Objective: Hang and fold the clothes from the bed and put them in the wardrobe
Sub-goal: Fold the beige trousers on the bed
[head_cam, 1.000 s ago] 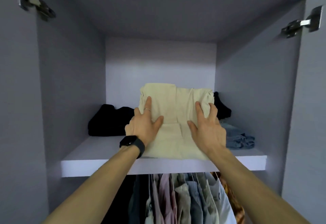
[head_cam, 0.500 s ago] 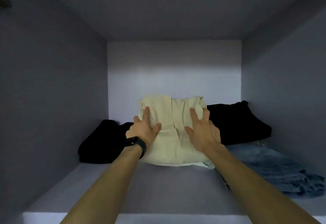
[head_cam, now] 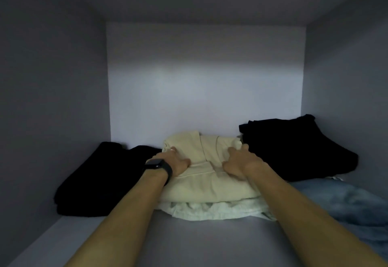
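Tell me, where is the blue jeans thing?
In the head view the folded blue denim garment lies at the right of the wardrobe shelf, in front of a black garment, beside the cream pile.

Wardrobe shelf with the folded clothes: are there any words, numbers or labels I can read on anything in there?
None. No readable text shows anywhere.
Black smartwatch on the left wrist: screen dark, nothing to read.
Cream folded sweatshirt: plain, no print or label in view.
Two black folded garments: too dark to show any label.
Small pale tag beside the blue denim garment: too small and blurred to read.
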Motion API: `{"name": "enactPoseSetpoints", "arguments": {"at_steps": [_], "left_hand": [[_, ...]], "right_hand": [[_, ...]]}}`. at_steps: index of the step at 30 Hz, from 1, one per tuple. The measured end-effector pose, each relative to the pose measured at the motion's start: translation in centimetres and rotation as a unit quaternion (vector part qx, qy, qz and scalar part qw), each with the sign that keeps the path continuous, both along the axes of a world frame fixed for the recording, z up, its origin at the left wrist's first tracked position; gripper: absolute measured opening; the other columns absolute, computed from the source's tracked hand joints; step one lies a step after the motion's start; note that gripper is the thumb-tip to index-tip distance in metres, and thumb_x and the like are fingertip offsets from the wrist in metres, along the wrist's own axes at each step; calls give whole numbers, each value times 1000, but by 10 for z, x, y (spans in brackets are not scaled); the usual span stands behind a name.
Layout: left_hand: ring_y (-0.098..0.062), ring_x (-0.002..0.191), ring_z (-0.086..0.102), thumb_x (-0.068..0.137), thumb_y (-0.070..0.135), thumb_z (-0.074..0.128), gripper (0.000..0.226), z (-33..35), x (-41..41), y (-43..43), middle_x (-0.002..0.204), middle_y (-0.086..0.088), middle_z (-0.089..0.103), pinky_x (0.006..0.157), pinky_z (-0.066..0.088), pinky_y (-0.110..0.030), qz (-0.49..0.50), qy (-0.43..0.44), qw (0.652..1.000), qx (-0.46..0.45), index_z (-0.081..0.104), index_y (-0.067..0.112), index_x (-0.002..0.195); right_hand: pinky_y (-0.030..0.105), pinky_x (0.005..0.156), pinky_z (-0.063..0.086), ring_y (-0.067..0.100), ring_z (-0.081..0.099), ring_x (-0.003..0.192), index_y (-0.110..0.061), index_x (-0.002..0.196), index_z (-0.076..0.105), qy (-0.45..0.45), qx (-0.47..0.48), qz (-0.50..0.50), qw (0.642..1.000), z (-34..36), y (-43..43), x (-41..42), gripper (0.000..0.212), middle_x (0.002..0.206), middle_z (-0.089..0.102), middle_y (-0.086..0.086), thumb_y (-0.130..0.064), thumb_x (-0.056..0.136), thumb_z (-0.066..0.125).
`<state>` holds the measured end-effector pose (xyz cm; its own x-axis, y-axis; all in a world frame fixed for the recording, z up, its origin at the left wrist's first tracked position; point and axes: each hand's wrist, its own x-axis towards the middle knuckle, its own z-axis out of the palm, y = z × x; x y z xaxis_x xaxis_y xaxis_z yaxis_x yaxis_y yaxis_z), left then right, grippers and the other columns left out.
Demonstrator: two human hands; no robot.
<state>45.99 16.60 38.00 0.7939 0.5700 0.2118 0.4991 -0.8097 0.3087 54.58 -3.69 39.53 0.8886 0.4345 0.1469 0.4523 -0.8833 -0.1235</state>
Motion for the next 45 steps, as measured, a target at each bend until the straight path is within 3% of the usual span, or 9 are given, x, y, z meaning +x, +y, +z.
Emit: {"name": "enactPoseSetpoints", "arguments": {"at_steps": [8, 13, 18, 23, 28, 32, 35, 40, 45], "left_hand": [[-36, 125, 51, 84, 71, 43, 81, 2, 1, -6, 148, -15, 46, 85, 39, -33, 6, 34, 999, 16, 41, 21, 148], [-37, 136, 27, 88, 59, 37, 62, 10, 7, -30, 153, -8, 23, 104, 29, -52, 25, -43, 980, 194, 47, 25, 139], [-31, 153, -12, 88, 79, 16, 69, -20, 25, -13, 167, 8, -11, 118, -7, -59, -62, 18, 995, 71, -1, 58, 151], [-29, 153, -11, 76, 91, 11, 73, -22, 40, 2, 165, 16, -14, 114, -6, -65, -71, 56, 996, 22, -5, 68, 144], [-31, 153, -9, 82, 87, 11, 73, -19, 38, -3, 166, 10, -11, 117, -4, -63, -64, 67, 993, 70, -4, 62, 148], [-30, 151, 11, 93, 72, 17, 68, -2, 19, -24, 166, 0, 9, 118, 13, -59, -87, 26, 986, 141, 23, 44, 154], [-27, 148, 18, 89, 73, 17, 67, -3, -4, -39, 161, 4, 22, 116, 14, -56, -130, -10, 987, 94, 41, 44, 145], [-27, 154, -2, 88, 79, 6, 70, -32, -24, -45, 168, 6, 3, 120, -7, -53, -116, 41, 986, 114, 11, 53, 153], [-26, 153, 5, 85, 84, 8, 74, -38, -26, -39, 167, 8, 7, 121, 3, -49, -130, 32, 986, 98, 14, 54, 152]], "right_hand": [[47, 108, 41, 39, 36, 138, -14, 154, 33, 19, -65, -50, 996, 15, -2, -13, 72, 159, 16, 19, -48, 94, 53], [53, 115, 22, 33, 5, 150, -26, 147, 40, -207, -8, -2, 978, 6, 9, -13, 67, 166, 4, 3, -51, 86, 49], [45, 123, -6, 21, -18, 154, -43, 159, -3, -22, 28, 70, 997, -25, 21, 18, 63, 167, -15, -10, -61, 102, 19], [43, 122, -7, 21, -18, 154, -52, 155, -7, 34, 42, 45, 998, -32, 22, 37, 68, 166, -18, -14, -73, 96, 18], [46, 124, -2, 22, -14, 155, -47, 156, -10, 18, 23, 17, 999, -32, 25, 29, 71, 167, -17, -10, -73, 96, 16], [53, 121, 6, 32, 0, 155, -38, 160, -3, -37, -39, -30, 998, -22, 21, 6, 74, 169, -6, 1, -72, 96, 12], [53, 122, 1, 27, -10, 155, -34, 160, 14, -51, 16, 4, 999, -23, 8, -11, 75, 170, -4, 2, -72, 96, 12], [49, 122, -13, 21, -21, 153, -48, 158, 3, -26, 8, 45, 999, -43, -14, -25, 71, 167, -16, -8, -76, 94, 9], [40, 123, -13, 19, -17, 154, -51, 156, -2, -18, 17, 51, 998, -61, -23, -24, 69, 167, -15, -11, -77, 93, 9]]}}
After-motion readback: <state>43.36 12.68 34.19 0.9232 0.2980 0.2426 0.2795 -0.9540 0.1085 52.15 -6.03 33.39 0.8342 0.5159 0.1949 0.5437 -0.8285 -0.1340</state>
